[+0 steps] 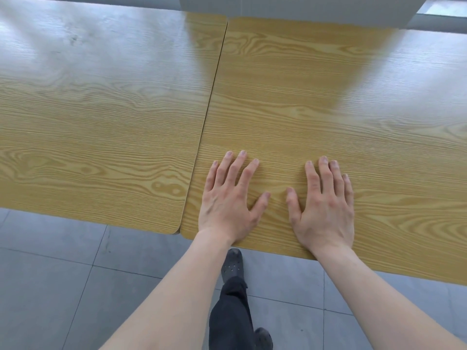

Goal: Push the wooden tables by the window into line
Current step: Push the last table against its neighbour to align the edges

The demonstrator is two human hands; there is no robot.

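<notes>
Two wooden tables with yellow grain tops stand side by side. The left table [101, 137] and the right table [328, 109] meet along a thin dark seam. The right table's near edge sits slightly closer to me than the left one's at the front corners. My left hand [230, 198] lies flat, palm down with fingers spread, on the right table just right of the seam. My right hand [326, 200] rests flat beside it, also near the front edge. Neither hand holds anything.
Grey floor tiles [63, 286] lie below the tables' near edge. My dark trouser leg and shoe [233, 263] show between my forearms. A white wall or sill [303, 8] runs along the tables' far edge, with a window strip at the top right.
</notes>
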